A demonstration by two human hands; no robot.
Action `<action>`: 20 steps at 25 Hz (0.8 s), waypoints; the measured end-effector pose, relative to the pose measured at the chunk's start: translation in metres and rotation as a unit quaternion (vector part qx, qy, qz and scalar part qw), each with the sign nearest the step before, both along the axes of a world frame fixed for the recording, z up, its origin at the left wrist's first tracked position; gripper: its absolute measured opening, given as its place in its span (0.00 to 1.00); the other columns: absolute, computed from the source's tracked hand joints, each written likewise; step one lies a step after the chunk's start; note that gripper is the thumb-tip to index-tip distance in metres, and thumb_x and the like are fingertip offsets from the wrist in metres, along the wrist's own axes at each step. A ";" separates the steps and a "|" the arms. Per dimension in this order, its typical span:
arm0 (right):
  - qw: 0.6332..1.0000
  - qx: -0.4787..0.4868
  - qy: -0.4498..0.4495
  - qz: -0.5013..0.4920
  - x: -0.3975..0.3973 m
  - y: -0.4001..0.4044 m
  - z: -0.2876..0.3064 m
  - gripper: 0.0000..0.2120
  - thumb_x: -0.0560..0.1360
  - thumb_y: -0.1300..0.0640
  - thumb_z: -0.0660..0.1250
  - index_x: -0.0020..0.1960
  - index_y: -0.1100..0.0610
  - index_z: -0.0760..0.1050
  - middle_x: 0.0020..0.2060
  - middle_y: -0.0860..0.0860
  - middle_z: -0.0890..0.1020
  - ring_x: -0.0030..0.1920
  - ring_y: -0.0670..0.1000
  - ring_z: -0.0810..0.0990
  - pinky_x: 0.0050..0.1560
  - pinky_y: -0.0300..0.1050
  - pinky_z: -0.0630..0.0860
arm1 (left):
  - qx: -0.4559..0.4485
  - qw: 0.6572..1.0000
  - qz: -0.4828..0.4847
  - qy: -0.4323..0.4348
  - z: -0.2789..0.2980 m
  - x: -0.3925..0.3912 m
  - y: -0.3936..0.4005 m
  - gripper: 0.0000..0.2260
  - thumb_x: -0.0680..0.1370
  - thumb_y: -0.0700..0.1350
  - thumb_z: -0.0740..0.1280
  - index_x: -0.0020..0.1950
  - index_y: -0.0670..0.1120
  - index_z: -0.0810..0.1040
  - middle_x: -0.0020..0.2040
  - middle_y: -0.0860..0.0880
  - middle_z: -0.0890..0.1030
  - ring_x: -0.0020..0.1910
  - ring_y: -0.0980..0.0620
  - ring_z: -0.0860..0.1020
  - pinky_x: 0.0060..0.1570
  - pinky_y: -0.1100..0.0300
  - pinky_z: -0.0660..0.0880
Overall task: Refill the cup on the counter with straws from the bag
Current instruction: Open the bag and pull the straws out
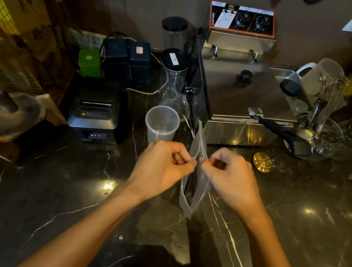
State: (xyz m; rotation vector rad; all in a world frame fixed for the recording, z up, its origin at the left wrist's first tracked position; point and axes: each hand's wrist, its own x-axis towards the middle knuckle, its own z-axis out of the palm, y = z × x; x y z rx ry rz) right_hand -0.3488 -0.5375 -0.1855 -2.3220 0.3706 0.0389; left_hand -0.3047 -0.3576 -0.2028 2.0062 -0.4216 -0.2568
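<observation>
Pinching bag point(194, 191) mouth between left hand point(161, 165) and right hand point(230, 178) fingers; cup point(161, 124) just beyond.

Both forearms reach forward; left hand point(161, 163) and right hand point(230, 175) knuckles-up, close together — fingertips in pinching grip.

Not much to read from where I stand: the black receipt printer point(96, 107) on the dark marble counter carries a small white warning label point(93, 114) with a yellow triangle sign, its print too fine to make out. Up on the stainless steel fryer point(239, 101), the red-bordered control panel point(242, 18) has white printed blocks and scale marks around two black dials, all blurred past reading. There's a white sticker point(174, 59) on the black lid of the clear glass carafe and a red-and-white tag point(139, 50) on the black box behind it, both illegible.
</observation>
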 end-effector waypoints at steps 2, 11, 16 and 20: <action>1.000 -0.006 -0.022 0.015 0.003 0.005 0.002 0.12 0.79 0.49 0.69 0.39 0.51 0.78 0.31 0.50 0.81 0.34 0.49 0.82 0.39 0.57 0.82 | 0.016 1.000 0.011 -0.013 0.001 -0.001 -0.001 0.04 0.77 0.46 0.75 0.42 0.51 0.84 0.35 0.52 0.84 0.35 0.55 0.84 0.43 0.48 0.84; 0.998 0.043 0.022 -0.031 -0.007 -0.034 0.011 0.16 0.79 0.58 0.69 0.33 0.54 0.76 0.26 0.50 0.77 0.30 0.50 0.77 0.36 0.51 0.74 | 0.036 0.978 0.205 0.005 0.001 0.015 0.043 0.05 0.72 0.51 0.71 0.38 0.52 0.80 0.34 0.53 0.83 0.37 0.52 0.83 0.44 0.43 0.83; 0.997 0.072 -0.014 0.003 -0.006 -0.016 0.009 0.12 0.77 0.59 0.69 0.34 0.59 0.78 0.29 0.58 0.80 0.32 0.57 0.80 0.39 0.56 0.79 | 0.079 0.977 0.185 -0.076 0.009 0.010 0.030 0.14 0.72 0.56 0.77 0.54 0.55 0.79 0.47 0.55 0.77 0.40 0.57 0.78 0.43 0.51 0.81; 0.984 0.173 -0.016 -0.036 -0.003 -0.001 0.002 0.11 0.80 0.62 0.67 0.39 0.63 0.79 0.28 0.54 0.82 0.27 0.52 0.79 0.32 0.49 0.77 | 0.047 0.992 -0.027 -0.116 0.034 -0.007 0.011 0.12 0.75 0.59 0.73 0.54 0.55 0.84 0.46 0.57 0.79 0.42 0.59 0.78 0.45 0.55 0.79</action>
